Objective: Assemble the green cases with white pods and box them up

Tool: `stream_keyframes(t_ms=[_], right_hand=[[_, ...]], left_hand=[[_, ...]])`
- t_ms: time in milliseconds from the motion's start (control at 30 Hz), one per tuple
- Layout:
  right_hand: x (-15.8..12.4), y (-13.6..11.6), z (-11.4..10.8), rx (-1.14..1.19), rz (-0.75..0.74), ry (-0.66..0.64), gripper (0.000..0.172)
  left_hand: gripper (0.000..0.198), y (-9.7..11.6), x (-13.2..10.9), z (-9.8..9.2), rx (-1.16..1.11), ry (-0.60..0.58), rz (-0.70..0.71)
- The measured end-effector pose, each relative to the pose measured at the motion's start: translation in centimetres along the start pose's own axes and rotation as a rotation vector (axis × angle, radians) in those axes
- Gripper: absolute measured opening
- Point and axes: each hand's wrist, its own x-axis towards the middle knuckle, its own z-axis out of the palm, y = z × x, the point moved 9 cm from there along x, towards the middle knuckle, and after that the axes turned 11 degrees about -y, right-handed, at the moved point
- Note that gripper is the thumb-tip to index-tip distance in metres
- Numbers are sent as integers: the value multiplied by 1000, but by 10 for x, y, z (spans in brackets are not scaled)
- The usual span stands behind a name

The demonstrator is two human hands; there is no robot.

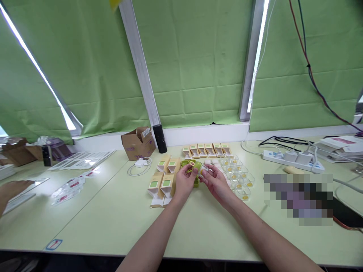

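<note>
My left hand [185, 180] and my right hand [216, 182] meet over the middle of the pale green table [119, 215]. Together they pinch a small green piece with a clear plastic cover [200, 168], fingers curled round it. Under the hands lie more green pieces [187, 163]. Left of them stand several tan cartons with green labels [163, 180], flaps open. To the right lie several clear plastic shells with yellow dots [239, 177]. A row of tan cartons [207, 150] stands behind.
A brown cardboard box [138, 142], a black cylinder [160, 138] and a white charger with cable [140, 164] sit at the back. A power strip with cables [292, 157] lies right. Another person's hand [13, 189] rests far left beside plastic packets [68, 189].
</note>
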Motion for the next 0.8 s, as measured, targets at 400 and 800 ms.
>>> stream_keyframes(t_ms=[400,800], right_hand=[[-3,-12,5,33,-76,-29,57],[-7,-24,8,-199,-137,-26,65]], left_hand=[[62,13,-6,10,-43,-112,105],[51,24,-8,17,-32,-118,121]])
